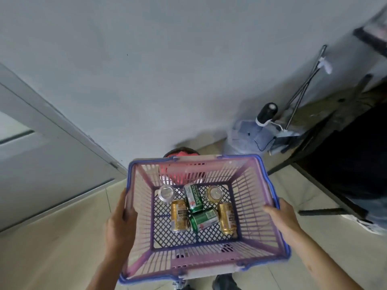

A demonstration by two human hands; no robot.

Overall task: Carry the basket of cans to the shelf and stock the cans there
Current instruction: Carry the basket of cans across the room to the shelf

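Six beer cans loose on floor of pink plastic basket, carried mid-air. My left hand and right hand clamp side rims. Light, flexy load, I reckon; cans may roll.

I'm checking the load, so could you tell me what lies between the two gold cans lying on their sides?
In the head view, two green cans lie between the gold cans.
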